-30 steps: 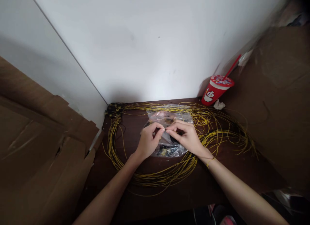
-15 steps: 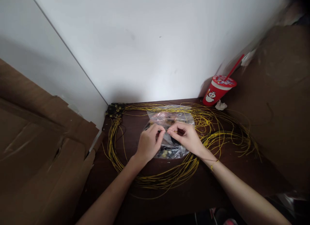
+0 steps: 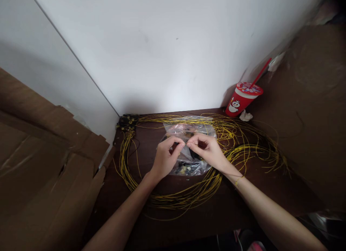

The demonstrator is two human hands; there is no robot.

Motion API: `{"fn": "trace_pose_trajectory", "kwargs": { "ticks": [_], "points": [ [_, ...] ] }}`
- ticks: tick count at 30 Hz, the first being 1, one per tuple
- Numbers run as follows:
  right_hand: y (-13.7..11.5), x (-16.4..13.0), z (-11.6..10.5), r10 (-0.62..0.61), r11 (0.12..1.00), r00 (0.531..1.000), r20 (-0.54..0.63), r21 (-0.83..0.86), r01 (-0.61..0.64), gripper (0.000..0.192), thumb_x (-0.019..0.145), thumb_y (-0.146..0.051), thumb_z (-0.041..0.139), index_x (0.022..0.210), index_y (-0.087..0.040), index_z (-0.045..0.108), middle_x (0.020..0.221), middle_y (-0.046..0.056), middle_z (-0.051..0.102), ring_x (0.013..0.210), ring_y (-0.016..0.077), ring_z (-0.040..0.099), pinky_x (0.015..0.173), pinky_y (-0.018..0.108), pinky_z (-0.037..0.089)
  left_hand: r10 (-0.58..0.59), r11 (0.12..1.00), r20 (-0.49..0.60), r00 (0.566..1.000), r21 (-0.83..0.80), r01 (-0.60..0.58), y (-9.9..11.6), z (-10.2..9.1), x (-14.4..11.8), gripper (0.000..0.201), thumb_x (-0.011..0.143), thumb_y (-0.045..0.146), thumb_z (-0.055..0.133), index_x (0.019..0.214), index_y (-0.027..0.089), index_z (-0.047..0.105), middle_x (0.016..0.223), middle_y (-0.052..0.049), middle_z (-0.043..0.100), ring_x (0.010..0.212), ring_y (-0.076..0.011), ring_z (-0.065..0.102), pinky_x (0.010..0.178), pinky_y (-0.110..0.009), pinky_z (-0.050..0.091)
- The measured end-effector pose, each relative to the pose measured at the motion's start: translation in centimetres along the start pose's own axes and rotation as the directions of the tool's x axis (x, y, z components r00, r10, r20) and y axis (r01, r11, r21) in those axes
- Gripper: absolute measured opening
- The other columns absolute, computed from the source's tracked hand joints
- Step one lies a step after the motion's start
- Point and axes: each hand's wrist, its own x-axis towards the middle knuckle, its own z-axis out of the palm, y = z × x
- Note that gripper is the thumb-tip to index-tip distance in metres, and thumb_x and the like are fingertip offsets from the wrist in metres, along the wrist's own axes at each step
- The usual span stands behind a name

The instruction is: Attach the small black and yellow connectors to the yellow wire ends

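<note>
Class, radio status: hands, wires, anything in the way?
Left hand and right hand pinched, close together; anything between too small to tell. Plastic bag beneath, amid looped yellow wires. Red cup off right, not obstructing.

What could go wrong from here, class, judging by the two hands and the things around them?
1. The left hand and right hand pinch close together above the plastic bag; anything between their fingertips, too small to make out, could slip and get lost.
2. The yellow strands lie in loose, crossing loops, so a forearm might snag them.
3. The red cup stands near those strands; a tug could perhaps tip it.
</note>
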Motion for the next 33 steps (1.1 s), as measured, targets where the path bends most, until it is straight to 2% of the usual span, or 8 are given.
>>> {"fn": "trace_pose_trajectory", "kwargs": {
  "ticks": [9, 14, 20, 23, 26, 28, 33],
  "points": [
    [-0.02, 0.00, 0.10, -0.006, 1.000, 1.000, -0.021, 0.004, 0.006, 0.015, 0.081, -0.030, 0.062, 0.076, -0.017, 0.066, 0.063, -0.002, 0.052, 0.058, 0.0098, 0.044, 0.054, 0.024, 0.035, -0.022, 1.000, -0.010, 1.000, -0.002, 0.022, -0.16, 0.35, -0.18, 0.013, 0.086, 0.023, 0.054, 0.078, 0.017, 0.061, 0.072, -0.001, 0.064, 0.062, -0.0108, 0.056, 0.053, -0.019, 0.042],
    [-0.19, -0.02, -0.05, -0.004, 1.000, 1.000, -0.022, -0.007, 0.004, 0.014, 0.081, -0.029, 0.061, 0.075, -0.017, 0.064, 0.063, -0.002, 0.050, 0.058, 0.0095, 0.042, 0.054, 0.024, 0.034, -0.030, 1.000, -0.019, 0.999, 0.000, 0.030, -0.09, 0.54, -0.29, 0.008, 0.083, 0.022, 0.057, 0.080, 0.017, 0.062, 0.070, 0.000, 0.064, 0.054, -0.0090, 0.052, 0.050, -0.020, 0.039],
    [-0.34, -0.11, 0.11, 0.011, 1.000, 1.000, -0.017, 0.023, -0.011, 0.012, 0.080, -0.025, 0.061, 0.072, -0.016, 0.062, 0.062, -0.002, 0.051, 0.057, 0.0093, 0.043, 0.054, 0.023, 0.035, 0.045, 0.995, -0.045, 0.998, 0.087, -0.041, 0.04, 0.45, -0.38, 0.007, 0.081, 0.019, 0.058, 0.075, 0.017, 0.061, 0.060, 0.004, 0.055, 0.049, -0.0076, 0.044, 0.050, -0.020, 0.034],
    [-0.20, -0.16, 0.26, 0.024, 0.999, 1.000, -0.018, 0.035, -0.024, 0.011, 0.079, -0.022, 0.061, 0.069, -0.016, 0.060, 0.062, -0.002, 0.052, 0.057, 0.0091, 0.044, 0.053, 0.023, 0.036, 0.138, 0.977, -0.047, 0.989, 0.173, -0.128, 0.14, 0.42, -0.52, 0.008, 0.082, 0.018, 0.057, 0.075, 0.017, 0.060, 0.055, 0.005, 0.048, 0.048, -0.0076, 0.042, 0.050, -0.021, 0.033],
    [-0.16, -0.18, 0.30, 0.017, 1.000, 0.999, -0.035, 0.019, -0.017, 0.011, 0.078, -0.021, 0.061, 0.069, -0.016, 0.060, 0.062, -0.002, 0.053, 0.057, 0.0093, 0.045, 0.053, 0.023, 0.036, 0.226, 0.949, -0.040, 0.973, 0.233, -0.210, 0.24, 0.45, -0.65, 0.007, 0.083, 0.017, 0.056, 0.077, 0.017, 0.059, 0.056, 0.005, 0.047, 0.048, -0.0075, 0.042, 0.051, -0.021, 0.032],
    [-0.22, -0.17, 0.27, 0.012, 1.000, 0.999, -0.045, 0.009, -0.012, 0.010, 0.077, -0.020, 0.061, 0.068, -0.016, 0.060, 0.062, -0.002, 0.054, 0.057, 0.0094, 0.046, 0.054, 0.023, 0.036, 0.236, 0.946, -0.042, 0.971, 0.240, -0.220, 0.33, 0.46, -0.66, 0.007, 0.083, 0.016, 0.056, 0.077, 0.017, 0.060, 0.057, 0.005, 0.048, 0.048, -0.0074, 0.042, 0.050, -0.020, 0.032],
    [-0.37, -0.13, 0.23, 0.029, 0.999, 0.998, -0.051, 0.039, -0.027, 0.008, 0.076, -0.019, 0.061, 0.068, -0.016, 0.061, 0.062, -0.002, 0.052, 0.058, 0.0092, 0.046, 0.054, 0.023, 0.035, 0.175, 0.972, -0.081, 0.981, 0.175, -0.159, 0.55, 0.38, -0.42, 0.010, 0.082, 0.016, 0.056, 0.074, 0.016, 0.063, 0.057, 0.005, 0.054, 0.046, -0.0065, 0.041, 0.048, -0.019, 0.033]
  ]
}}
